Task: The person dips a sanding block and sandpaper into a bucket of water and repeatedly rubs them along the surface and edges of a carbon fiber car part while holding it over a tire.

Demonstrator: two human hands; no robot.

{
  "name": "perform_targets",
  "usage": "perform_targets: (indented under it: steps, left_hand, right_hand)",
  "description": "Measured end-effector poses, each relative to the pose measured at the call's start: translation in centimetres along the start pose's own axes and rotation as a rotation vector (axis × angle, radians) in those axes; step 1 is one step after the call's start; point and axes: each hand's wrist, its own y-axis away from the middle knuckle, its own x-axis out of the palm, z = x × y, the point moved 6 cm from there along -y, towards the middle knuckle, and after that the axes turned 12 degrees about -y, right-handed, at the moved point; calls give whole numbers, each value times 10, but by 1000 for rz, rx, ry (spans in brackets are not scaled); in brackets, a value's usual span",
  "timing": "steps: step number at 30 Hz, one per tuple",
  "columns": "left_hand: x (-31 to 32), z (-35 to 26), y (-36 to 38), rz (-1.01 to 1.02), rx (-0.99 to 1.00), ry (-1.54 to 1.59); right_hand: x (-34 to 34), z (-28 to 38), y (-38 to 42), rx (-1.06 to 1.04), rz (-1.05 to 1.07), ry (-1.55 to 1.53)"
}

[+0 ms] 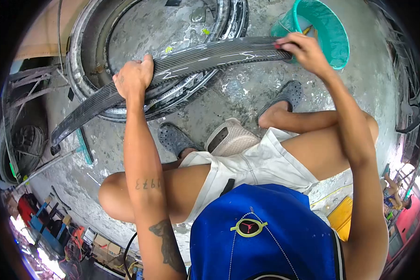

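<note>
A long, curved carbon-fibre strip [210,56] with a glossy, wet-looking woven surface stretches across the front, over a large tyre-like ring [81,70]. My left hand [134,78] is closed around the strip left of its middle. At the strip's right end, my right hand [305,50] is closed in a pinch on a small red piece [278,46], which rests against or very near the surface. Most of that red piece is hidden by my fingers. Just behind my right hand stands a teal bucket [338,42] with cloudy liquid and a yellow item inside.
My feet in grey clogs [175,137] are on the wet concrete floor [238,93], either side of a low, pale plastic stool [231,135]. A teal-headed squeegee [85,147] lies at left. Tools and cords clutter the lower left. Another person [394,193] is far right.
</note>
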Motion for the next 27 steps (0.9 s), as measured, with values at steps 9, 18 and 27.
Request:
perform_targets:
  steps: [9, 18, 27]
  left_hand:
    - [4, 0, -4, -49, 53, -3]
    - [-1, -4, -5, -5, 49, -25]
    - [4, 0, -2, 3, 48, 41]
  right_hand:
    - [51, 45, -32, -134, 30, -40]
    - [115, 58, -60, -272, -183, 30]
    - [60, 43, -26, -177, -98, -29]
